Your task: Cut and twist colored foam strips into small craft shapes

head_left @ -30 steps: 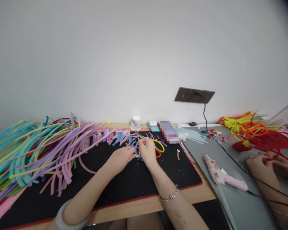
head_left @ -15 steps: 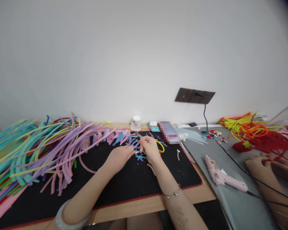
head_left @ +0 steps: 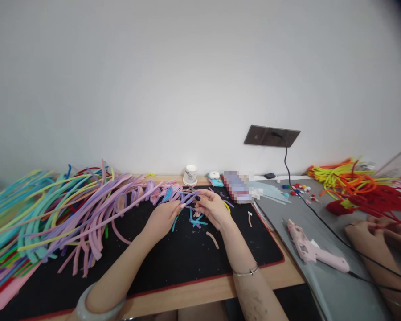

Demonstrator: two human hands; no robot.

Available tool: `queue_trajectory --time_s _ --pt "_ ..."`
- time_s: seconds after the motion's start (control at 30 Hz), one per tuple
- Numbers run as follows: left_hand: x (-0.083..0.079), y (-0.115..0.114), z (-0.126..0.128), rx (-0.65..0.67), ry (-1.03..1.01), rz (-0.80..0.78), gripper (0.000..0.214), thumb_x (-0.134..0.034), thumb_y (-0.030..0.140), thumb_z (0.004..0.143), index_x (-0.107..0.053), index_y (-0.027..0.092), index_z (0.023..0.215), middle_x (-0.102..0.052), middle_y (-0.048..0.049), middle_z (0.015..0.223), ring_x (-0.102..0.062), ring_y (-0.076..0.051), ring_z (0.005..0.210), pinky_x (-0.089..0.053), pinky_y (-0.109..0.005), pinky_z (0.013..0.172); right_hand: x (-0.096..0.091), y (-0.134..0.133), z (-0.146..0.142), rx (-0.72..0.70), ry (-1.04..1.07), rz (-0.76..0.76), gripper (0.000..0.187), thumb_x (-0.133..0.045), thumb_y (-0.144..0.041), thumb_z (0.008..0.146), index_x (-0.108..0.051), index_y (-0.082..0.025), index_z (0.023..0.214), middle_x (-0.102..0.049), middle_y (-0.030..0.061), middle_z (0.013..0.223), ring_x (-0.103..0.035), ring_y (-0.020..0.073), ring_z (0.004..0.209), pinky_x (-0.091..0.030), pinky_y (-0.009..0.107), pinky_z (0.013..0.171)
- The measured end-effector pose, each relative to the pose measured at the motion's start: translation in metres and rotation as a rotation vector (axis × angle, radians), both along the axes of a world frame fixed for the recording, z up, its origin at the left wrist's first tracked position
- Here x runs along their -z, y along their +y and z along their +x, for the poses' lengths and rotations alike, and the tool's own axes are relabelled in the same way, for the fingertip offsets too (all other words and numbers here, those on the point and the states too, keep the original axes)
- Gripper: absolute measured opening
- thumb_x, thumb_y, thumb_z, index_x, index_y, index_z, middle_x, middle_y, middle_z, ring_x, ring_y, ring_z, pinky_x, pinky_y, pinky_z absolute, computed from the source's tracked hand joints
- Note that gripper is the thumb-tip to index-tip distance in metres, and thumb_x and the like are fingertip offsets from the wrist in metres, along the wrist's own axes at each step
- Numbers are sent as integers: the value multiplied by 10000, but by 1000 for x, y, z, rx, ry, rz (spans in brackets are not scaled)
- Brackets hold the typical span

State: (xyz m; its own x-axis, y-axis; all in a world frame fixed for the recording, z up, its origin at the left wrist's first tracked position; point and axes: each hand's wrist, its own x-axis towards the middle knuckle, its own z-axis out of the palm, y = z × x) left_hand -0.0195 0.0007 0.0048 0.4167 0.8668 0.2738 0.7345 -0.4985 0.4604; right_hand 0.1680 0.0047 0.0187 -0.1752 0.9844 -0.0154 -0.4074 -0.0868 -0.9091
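Both hands meet over the middle of the black mat point(head_left: 247, 249). My left hand point(head_left: 162, 218) is closed, thumb and forefinger pinching fuzzy pipe cleaners, with a teal end hanging below. A purple pipe cleaner point(head_left: 190, 199) stretches from it to my right hand point(head_left: 214, 209), whose thumb and forefinger close around its other end. The right hand's other fingers are curled and partly hidden. Below and between the hands, short blue and purple pipe cleaner pieces point(head_left: 197, 220) lie scattered. A short beige piece point(head_left: 213, 240) rests nearer to me.
A large heap of pastel pipe cleaners point(head_left: 83, 214) covers the left side. Behind are a white cup point(head_left: 190, 174), an earbud case point(head_left: 214, 175) and a pixelated item point(head_left: 238, 186). At right lie a pink glue gun point(head_left: 316, 252) with its cable, pompoms, and another person's hands point(head_left: 370, 236).
My right hand has shifted slightly right and its fingers have loosened from their tight bunch. More of the purple pipe cleaner and a teal end now show by my left hand.
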Motion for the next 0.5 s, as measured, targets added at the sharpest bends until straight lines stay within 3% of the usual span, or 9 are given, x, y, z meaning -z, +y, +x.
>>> queue_trajectory --time_s 0.23,0.5 --pt "0 -1 1 97 -34 -50 358 -251 325 950 -455 204 683 -554 -9 657 -502 -166 615 -341 -279 602 3 1 0 -7 -91 108 279 -721 -288 665 -681 -150 904 -596 -17 593 -500 78 439 -451 201 423" --pt "-2 -2 1 156 -83 -130 372 -243 356 952 -439 199 679 -526 11 631 -478 -158 601 -334 -271 603 5 3 5 4 -202 180 200 -698 -265 675 -662 -153 836 -566 -38 547 -515 87 425 -456 204 435"
